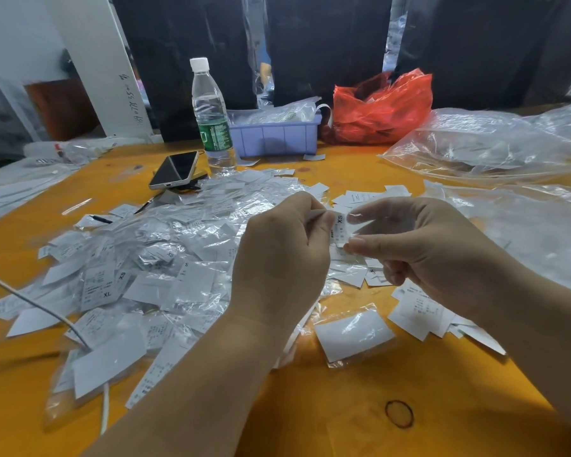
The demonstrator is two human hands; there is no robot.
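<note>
Both hands are up over the middle of the orange table top (343, 407), sharing one small white paper label printed XS (339, 225). The left hand (277, 258) has its fingers curled in, thumb and forefinger pinching the label's left edge. The right hand (426, 249) is looser: forefinger at the label's upper right corner, thumb tip on its lower edge, other fingers curled under and holding nothing else. The label is held upright between the two hands, clear of the table, just above the loose heap of white labels and clear plastic sleeves (165, 258) that spreads left and far. A bagged stack of blank white labels (353, 334) lies near, below the hands. A thin white cable (40, 305) runs in from the left over the heap. Far left of centre stands a clear plastic water bottle with a white cap and green wrap (211, 117), with a black smartphone (173, 171) face up just left of its base. Behind them is a lilac plastic bin (277, 135), and a crumpled red plastic bag (383, 107) sits right of the bin. Big clear plastic bags (491, 143) are piled far right.
</note>
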